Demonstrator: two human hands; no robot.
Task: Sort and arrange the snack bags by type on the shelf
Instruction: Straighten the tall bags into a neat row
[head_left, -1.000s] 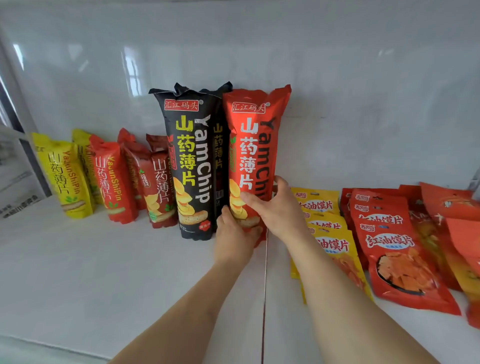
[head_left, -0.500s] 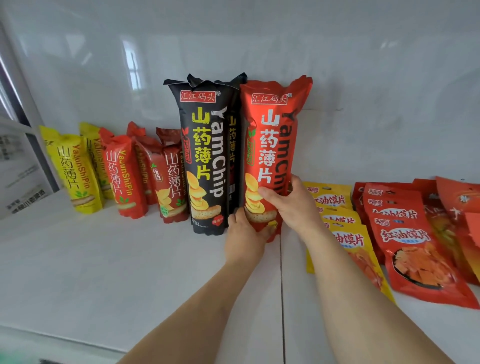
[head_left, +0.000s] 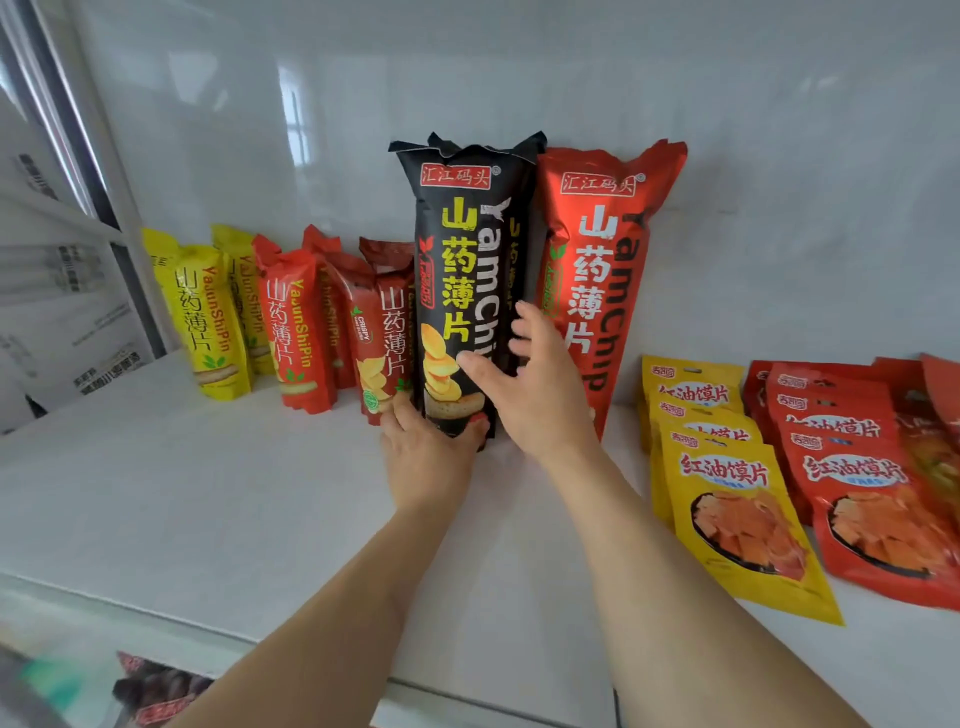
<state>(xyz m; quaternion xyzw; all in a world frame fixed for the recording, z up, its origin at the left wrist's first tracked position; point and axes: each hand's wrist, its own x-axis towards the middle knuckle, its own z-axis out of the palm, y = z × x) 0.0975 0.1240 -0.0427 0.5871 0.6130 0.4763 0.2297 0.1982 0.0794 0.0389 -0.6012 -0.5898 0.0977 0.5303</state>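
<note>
A tall black YamChip bag (head_left: 462, 249) stands upright against the white back wall, with a second black bag (head_left: 515, 244) just behind it. My left hand (head_left: 428, 457) grips the front black bag at its base. My right hand (head_left: 530, 384) hovers with spread fingers in front of the black bags' right edge; I cannot tell if it touches them. A tall red YamChip bag (head_left: 605, 249) stands free to the right, touching the black ones.
Small yellow bags (head_left: 208, 322), small red bags (head_left: 293, 332) and a dark red bag (head_left: 384, 332) stand at the left. Flat yellow pouches (head_left: 737, 509) and flat red pouches (head_left: 857, 478) lie at the right. The white shelf (head_left: 208, 493) has a front edge near me.
My right hand has let go of the tall red bag and moved left. My left hand has shifted from the red bag's base to the black bag's base.
</note>
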